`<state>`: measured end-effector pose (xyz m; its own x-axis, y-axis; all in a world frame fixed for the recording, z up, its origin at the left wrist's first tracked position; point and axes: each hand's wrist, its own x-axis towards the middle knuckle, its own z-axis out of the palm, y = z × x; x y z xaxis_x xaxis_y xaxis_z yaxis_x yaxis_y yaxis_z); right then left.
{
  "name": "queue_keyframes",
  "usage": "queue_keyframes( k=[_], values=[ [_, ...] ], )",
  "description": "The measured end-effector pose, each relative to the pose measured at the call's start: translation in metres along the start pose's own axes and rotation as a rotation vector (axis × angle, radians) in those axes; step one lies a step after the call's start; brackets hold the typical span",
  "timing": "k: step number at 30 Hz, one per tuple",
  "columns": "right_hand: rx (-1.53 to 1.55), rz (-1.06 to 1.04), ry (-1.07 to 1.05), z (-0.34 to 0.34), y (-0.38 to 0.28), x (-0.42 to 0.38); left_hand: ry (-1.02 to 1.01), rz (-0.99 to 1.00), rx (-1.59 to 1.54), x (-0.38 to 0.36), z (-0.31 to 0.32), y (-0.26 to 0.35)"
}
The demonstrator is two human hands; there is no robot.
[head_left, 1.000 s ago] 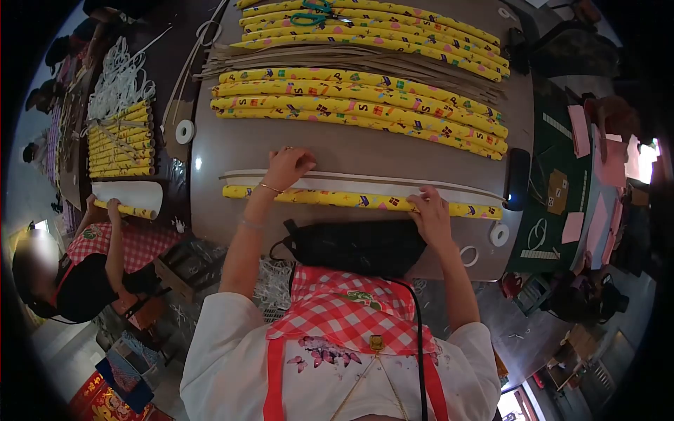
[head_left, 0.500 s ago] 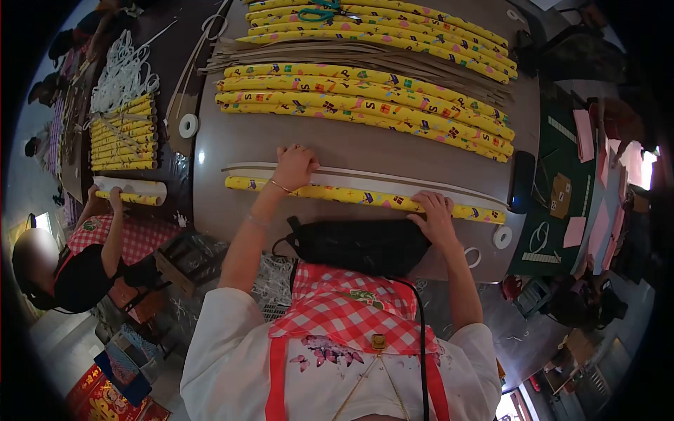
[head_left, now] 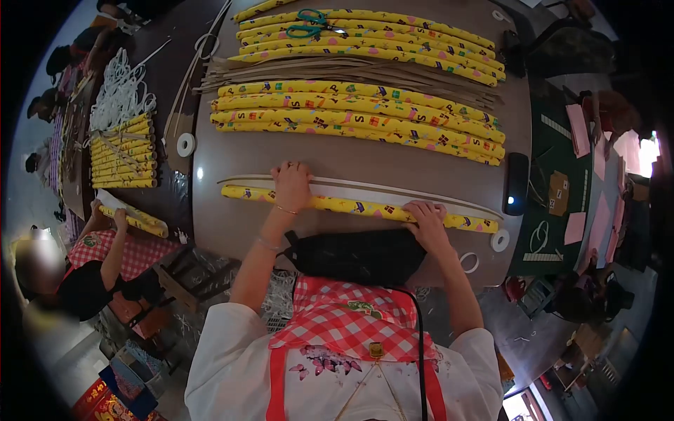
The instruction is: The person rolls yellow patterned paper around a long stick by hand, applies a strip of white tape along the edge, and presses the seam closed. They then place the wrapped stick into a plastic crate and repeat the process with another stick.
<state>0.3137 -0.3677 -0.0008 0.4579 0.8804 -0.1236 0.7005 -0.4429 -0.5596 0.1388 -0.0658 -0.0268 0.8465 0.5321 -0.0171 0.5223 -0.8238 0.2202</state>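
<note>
A long yellow patterned paper roll (head_left: pixel 337 204) lies across the near part of the table, its white inner side showing along the far edge. A thin brown strip (head_left: pixel 407 189) runs along that white edge. My left hand (head_left: pixel 292 186) presses on the roll left of its middle, fingers bent over the white edge and strip. My right hand (head_left: pixel 425 216) rests over the roll further right, fingers curled together on it. What lies under the fingers of both hands is hidden.
Beyond lie several finished yellow rolls (head_left: pixel 365 121), a bundle of brown strips (head_left: pixel 351 72) and green-handled scissors (head_left: pixel 307 29). A black bag (head_left: pixel 354 256) sits at the near edge. Tape rolls (head_left: pixel 500 241) lie at right. At left a co-worker (head_left: pixel 95 263) handles another yellow sheet.
My right hand has shifted slightly left along the roll, and my left hand's fingers have moved on the far edge. The view has shifted a little. The co-worker's roll is tilted more.
</note>
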Motion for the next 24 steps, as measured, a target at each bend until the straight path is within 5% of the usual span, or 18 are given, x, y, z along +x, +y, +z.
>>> queue_keyframes(
  k=[9, 24],
  values=[
    [-0.017, 0.064, 0.012, 0.0010, -0.0010, -0.0013, -0.047, -0.018, 0.019, 0.0042, 0.0003, -0.0054],
    [-0.349, -0.122, 0.151, 0.0085, -0.0023, -0.0023, -0.099, -0.030, 0.035, 0.0069, -0.0009, -0.0049]
  ],
)
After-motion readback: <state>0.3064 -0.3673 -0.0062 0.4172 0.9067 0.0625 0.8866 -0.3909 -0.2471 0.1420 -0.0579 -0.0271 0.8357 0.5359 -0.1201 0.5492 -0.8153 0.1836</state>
